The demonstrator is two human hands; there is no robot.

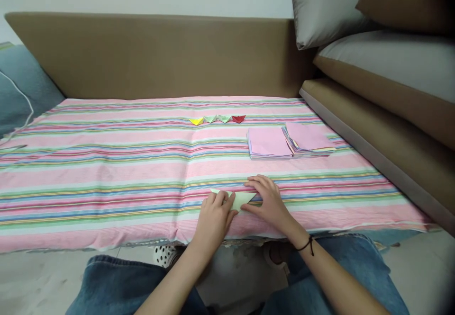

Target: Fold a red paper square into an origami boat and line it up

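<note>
A light green folded paper [242, 200], with a pointed right tip, lies flat on the striped cloth near its front edge. My left hand [216, 213] presses down on the paper's left part, fingers curled together and thumb along it, covering much of that side. Beside the right part is my right hand [268, 202], its thumb at the lower edge and its fingers spread above the right tip. A row of small folded paper boats sits farther back: a yellow boat [196, 121], two pale green boats [210, 119] and a red boat [238, 119].
Two stacks of square paper, a left stack [269, 142] and a right stack [307, 136], have pink sheets on top. The striped cloth [106, 177] covers the surface. A brown backrest [170, 59] stands behind, with cushions [391, 64] piled at right and a white cable [21, 94] at left.
</note>
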